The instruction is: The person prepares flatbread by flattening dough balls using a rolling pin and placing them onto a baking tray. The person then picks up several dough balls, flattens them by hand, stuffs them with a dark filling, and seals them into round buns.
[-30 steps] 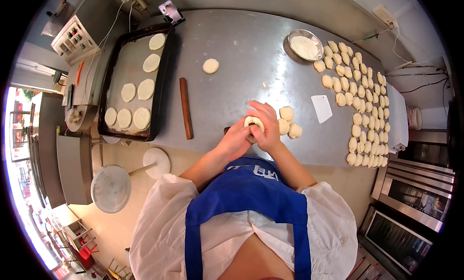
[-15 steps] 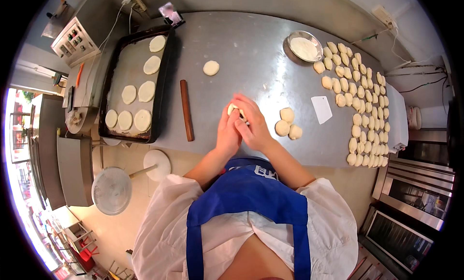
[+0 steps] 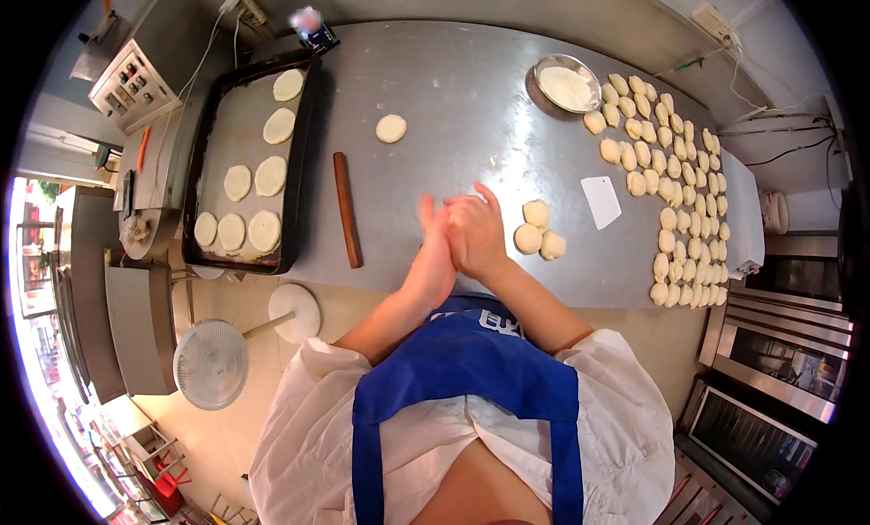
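Observation:
Over the near middle of the steel table, my left hand (image 3: 435, 247) and my right hand (image 3: 476, 231) are pressed palm to palm. The fingers of the right are curled over, while the left's fingertips are smeared by motion. A piece of dough seen between them a moment ago is now hidden in the closed palms. Just to their right sit three round dough balls (image 3: 528, 239) in a cluster. Left of the hands lies a brown wooden rolling pin (image 3: 346, 210). Beyond it, a single flattened dough round (image 3: 391, 128) rests on the table.
A dark-rimmed baking tray (image 3: 288, 208) at left holds several flat dough rounds. Metal bowl (image 3: 592, 96) of white flour stands at the back right. Rows of dough pieces (image 3: 675, 192) fill the right end. A white scraper (image 3: 600, 202) lies beside them. A phone-like device (image 3: 317, 38) stands behind.
My hands have closed together, covering the pale dough that showed between them. The left hand's fingers have straightened upward. The dough rounds, tray and rolling pin stay where they were.

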